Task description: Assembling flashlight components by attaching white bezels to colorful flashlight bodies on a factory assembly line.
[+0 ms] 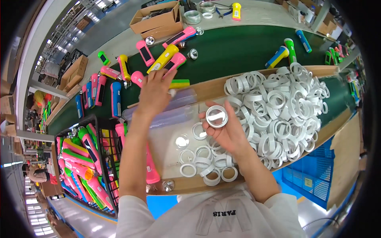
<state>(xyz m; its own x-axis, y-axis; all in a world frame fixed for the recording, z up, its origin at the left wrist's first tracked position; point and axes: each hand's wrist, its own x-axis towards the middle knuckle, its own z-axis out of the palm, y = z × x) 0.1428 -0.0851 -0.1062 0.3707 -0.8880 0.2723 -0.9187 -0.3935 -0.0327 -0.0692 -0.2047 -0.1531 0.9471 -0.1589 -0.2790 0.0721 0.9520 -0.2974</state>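
Note:
My right hand (227, 133) is closed round a white ring (216, 116), its round face turned up; what looks like a clear lens with a bright reflection fills it. Farther left, my left hand (154, 92) reaches over the green belt with its fingers stretched out. Its fingertips are at the lower end of a pink flashlight (176, 61), and I see no firm grip on it. Another pink flashlight (137, 78) lies beside that hand, a yellow one (163, 58) just beyond. Beside my right hand, loose white rings (278, 115) are heaped in a shallow cardboard tray (210, 92).
A black crate (107, 158) full of colourful flashlights stands at the left. Clear plastic sleeves (170, 113) lie below my left hand. Beyond the green belt (238, 45) is an open cardboard box (156, 20). A blue crate (311, 170) stands at the right.

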